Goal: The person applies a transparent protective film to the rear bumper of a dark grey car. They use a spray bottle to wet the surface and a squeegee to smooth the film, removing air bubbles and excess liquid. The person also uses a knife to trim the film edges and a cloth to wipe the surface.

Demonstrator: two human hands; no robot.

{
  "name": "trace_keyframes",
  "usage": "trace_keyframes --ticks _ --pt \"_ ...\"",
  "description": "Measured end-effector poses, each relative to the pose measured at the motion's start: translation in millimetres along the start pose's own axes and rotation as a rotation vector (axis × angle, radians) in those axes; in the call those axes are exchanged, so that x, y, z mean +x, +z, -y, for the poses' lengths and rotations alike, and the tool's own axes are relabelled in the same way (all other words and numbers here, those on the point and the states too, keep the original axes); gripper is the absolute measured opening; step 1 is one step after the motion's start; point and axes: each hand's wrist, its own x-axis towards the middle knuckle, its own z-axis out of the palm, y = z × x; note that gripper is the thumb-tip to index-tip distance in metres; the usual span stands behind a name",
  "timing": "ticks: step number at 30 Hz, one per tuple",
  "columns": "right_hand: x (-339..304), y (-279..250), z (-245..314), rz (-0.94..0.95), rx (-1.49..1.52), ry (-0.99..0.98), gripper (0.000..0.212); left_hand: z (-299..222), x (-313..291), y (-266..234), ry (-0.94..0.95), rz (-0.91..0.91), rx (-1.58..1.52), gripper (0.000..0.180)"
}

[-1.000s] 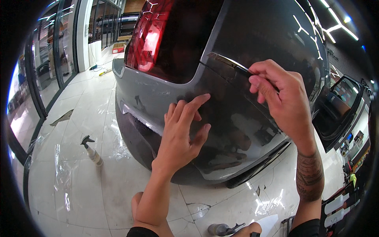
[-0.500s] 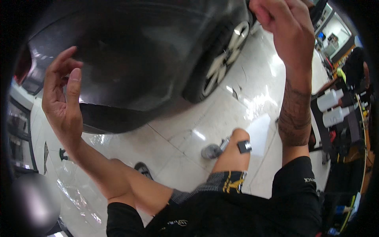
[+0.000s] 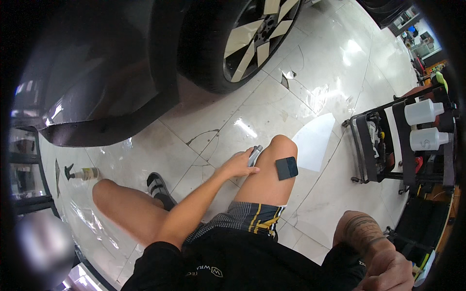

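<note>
My left hand [image 3: 238, 165] is closed round a silver-grey, tube-like object [image 3: 254, 156] beside my right knee; its exact kind does not show. On my right thigh rests a small flat black-and-grey square [image 3: 286, 168], like a squeegee card, with no hand on it. My right hand [image 3: 391, 272] is raised at the lower right, near my shoulder, its fingers curled in; whatever they hold, if anything, is hidden. In front of me stands a dark car, its bumper [image 3: 102, 92] to the left and a wheel [image 3: 257, 41] with pale and black spokes nearer the middle.
A spray bottle [image 3: 82, 173] stands on the tiled floor beyond my left knee. A white sheet [image 3: 314, 143] lies right of my right knee, and dark film scraps [image 3: 285, 81] lie near the wheel. At right is a wheeled cart [image 3: 374, 145] with white bottles [image 3: 424, 112].
Both hands have come away from the car. The left went down to the grey object by my knee; the right drew back to the lower right. My view has shifted toward the wheel and floor.
</note>
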Motion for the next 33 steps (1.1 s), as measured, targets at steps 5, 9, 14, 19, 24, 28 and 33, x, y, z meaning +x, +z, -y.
trace_keyframes --ticks 5,9,14,19,24,28,33 --pt "-2 50 -116 -0.633 0.224 0.291 0.038 14 -17 4 -0.064 -0.394 -0.258 0.06" --pt "-47 147 -249 -0.21 -0.091 0.507 0.078 -71 -60 -52 -0.102 -0.419 -0.155 0.065" --pt "-34 213 -265 -0.54 0.83 0.285 0.072 -190 -115 -154 -0.006 -0.15 0.193 0.061" --pt "4 204 -282 -0.207 0.321 0.194 0.06 -298 -127 -344 0.504 -1.256 1.177 0.05" --pt "-22 258 -333 -0.097 0.145 0.264 0.064 -366 -102 -408 0.179 -0.99 1.715 0.021" --pt "-53 299 -358 -0.143 0.112 0.296 0.067 -356 -87 -433 0.218 -0.714 1.585 0.026" --pt "-87 330 -372 -0.211 0.143 0.323 0.074 -334 -103 -420 0.671 -0.891 1.444 0.024"
